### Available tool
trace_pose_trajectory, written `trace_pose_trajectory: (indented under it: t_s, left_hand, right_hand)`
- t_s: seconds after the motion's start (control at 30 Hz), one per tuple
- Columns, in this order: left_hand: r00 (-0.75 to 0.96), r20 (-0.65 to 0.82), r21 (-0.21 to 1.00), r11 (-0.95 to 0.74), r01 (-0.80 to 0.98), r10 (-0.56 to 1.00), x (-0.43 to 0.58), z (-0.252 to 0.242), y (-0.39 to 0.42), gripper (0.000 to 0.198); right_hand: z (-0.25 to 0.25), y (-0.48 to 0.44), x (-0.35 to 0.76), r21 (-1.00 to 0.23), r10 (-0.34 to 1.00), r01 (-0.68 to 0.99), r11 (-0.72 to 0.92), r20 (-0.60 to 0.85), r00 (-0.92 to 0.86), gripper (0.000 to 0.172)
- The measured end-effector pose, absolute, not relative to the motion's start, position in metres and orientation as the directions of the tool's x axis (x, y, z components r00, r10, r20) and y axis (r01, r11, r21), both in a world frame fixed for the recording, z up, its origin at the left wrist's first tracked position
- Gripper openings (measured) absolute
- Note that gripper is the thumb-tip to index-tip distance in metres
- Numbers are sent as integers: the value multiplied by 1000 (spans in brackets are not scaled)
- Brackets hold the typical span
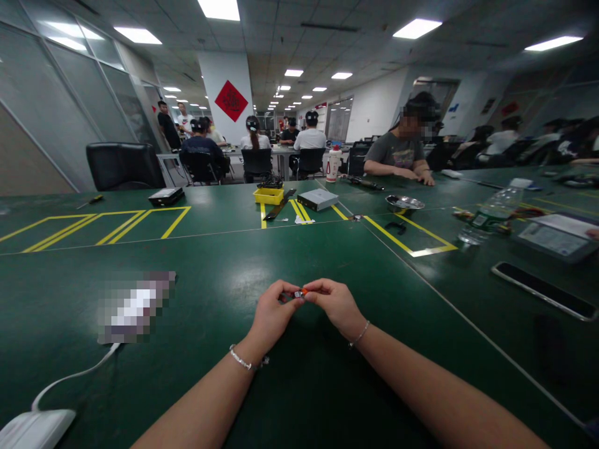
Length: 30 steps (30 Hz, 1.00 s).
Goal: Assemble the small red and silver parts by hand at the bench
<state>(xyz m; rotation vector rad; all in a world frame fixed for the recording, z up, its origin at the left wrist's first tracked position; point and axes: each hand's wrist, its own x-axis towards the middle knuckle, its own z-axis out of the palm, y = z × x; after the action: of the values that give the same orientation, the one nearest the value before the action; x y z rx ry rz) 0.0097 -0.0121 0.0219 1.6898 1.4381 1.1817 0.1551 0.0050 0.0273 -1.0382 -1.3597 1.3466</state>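
Note:
A small orange-and-silver part (300, 293) is pinched between my two hands, just above the green table (219, 262). My left hand (276, 312) grips its silver-grey end between thumb and fingers. On the orange end, the thumb and forefinger of my right hand (337, 304) are closed. The fingers hide much of the part, and it is too small to tell its exact kind.
Left lies a phone (138, 308) with a white cable (77, 377); right, another phone (543, 290) and a water bottle (491, 212). Farther back are a yellow box (268, 196), a grey metal box (317, 199) and a metal bowl (405, 203). A person (397, 149) sits opposite.

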Motion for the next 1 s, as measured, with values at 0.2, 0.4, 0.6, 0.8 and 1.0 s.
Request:
trace_pose_trajectory:
  t_s: [0.2,0.4,0.6,0.8,1.0]
  left_hand:
    - [-66,254,889,-206,409,965,11,23,-12,12]
    - [-140,239,925,-182,334,961,11,26,-13,14]
    - [-151,267,907,-195,373,952,10,24,-13,15]
    - [-48,413,756,-313,575,909,12,16,-11,12]
    - [100,469,677,-430,597,878,14,14,-14,29]
  right_hand:
    - [21,2,151,-990,977,-18,140,141,-157,19]
    - [20,-1,149,-985,957,-16,173,172,-233,24]
    - [22,1,153,-978,930,16,207,192,-313,26]
    - [24,1,149,-996,959,-82,35,57,-276,28]
    - [27,21,165,-998,994,34,46,43,-105,19]
